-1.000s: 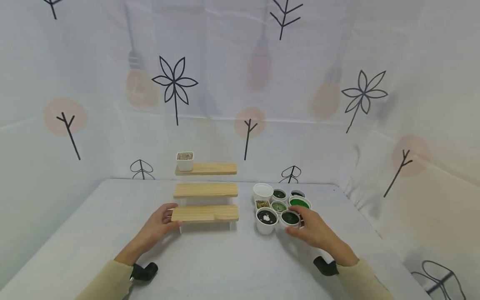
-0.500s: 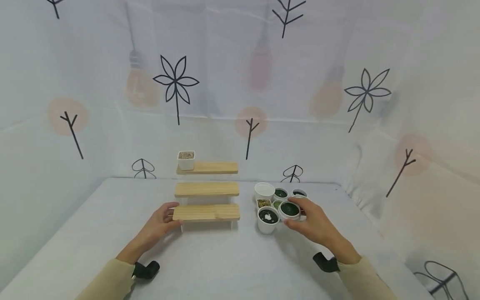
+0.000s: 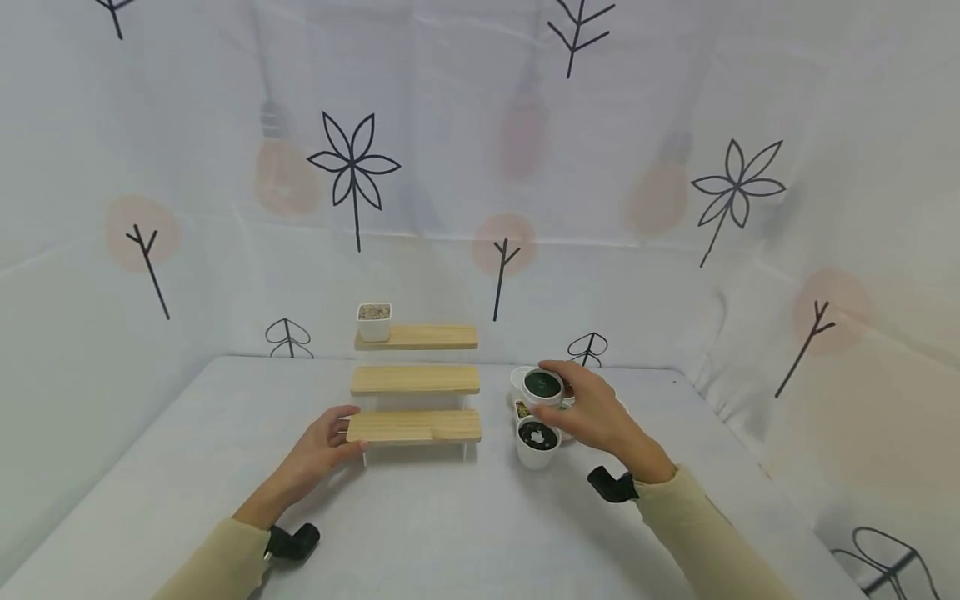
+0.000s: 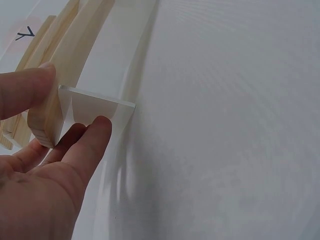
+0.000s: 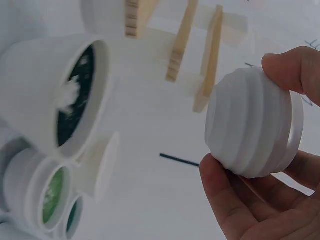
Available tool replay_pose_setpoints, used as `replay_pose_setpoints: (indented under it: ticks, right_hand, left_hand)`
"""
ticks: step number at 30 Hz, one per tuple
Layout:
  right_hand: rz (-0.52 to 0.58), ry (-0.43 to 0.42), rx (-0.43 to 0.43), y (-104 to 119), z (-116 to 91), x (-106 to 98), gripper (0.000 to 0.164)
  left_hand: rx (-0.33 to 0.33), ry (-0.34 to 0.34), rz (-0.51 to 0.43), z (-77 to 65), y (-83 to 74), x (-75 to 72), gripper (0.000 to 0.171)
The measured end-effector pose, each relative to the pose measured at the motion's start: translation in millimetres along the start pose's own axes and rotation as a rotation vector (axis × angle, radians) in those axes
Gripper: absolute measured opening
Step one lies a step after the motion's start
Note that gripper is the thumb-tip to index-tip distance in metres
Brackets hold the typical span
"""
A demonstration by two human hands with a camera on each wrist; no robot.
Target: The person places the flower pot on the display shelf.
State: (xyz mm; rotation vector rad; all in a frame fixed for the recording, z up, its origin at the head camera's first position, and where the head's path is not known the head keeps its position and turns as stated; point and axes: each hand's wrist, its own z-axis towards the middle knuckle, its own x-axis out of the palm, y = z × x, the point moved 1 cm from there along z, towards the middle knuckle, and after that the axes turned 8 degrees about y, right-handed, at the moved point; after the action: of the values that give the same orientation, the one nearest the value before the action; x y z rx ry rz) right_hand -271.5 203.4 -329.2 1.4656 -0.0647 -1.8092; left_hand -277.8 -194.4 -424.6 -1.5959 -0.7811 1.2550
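My right hand [image 3: 588, 408] holds a small white ribbed pot [image 5: 252, 122] between thumb and fingers, raised over the group of pots. Its inside [image 3: 543, 384] shows dark green in the head view. My left hand [image 3: 315, 450] grips the left end of the lowest board of a three-step wooden shelf [image 3: 412, 426]. In the left wrist view, one digit lies on the board [image 4: 75, 45] and other fingers [image 4: 92, 145] reach beneath it, beside a clear support [image 4: 97, 100]. A square white pot [image 3: 374, 323] with grainy filling stands on the top board's left end.
Below my right hand stands a white pot [image 3: 536, 443] with dark filling and a white patch. Several more pots crowd behind it, partly hidden by the hand, among them one with light green filling [image 5: 53, 195]. A printed cloth [image 3: 450, 167] hangs behind the white table [image 3: 465, 533].
My right hand has lifted the ribbed pot from among the others, moving it up and to the left. My left hand stays on the shelf.
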Motion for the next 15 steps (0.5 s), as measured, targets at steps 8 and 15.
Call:
replay_pose_setpoints:
  ticks: [8, 15]
  right_hand:
    - [0.029, 0.020, -0.025, 18.9, 40.6, 8.1, 0.066]
    - [0.086, 0.022, -0.063, 32.3, 73.4, 14.1, 0.064]
  left_hand:
    - [-0.018, -0.016, 0.003, -0.7, 1.1, -0.2, 0.066]
    - [-0.008, -0.008, 0.005, 0.5, 0.4, -1.3, 0.067]
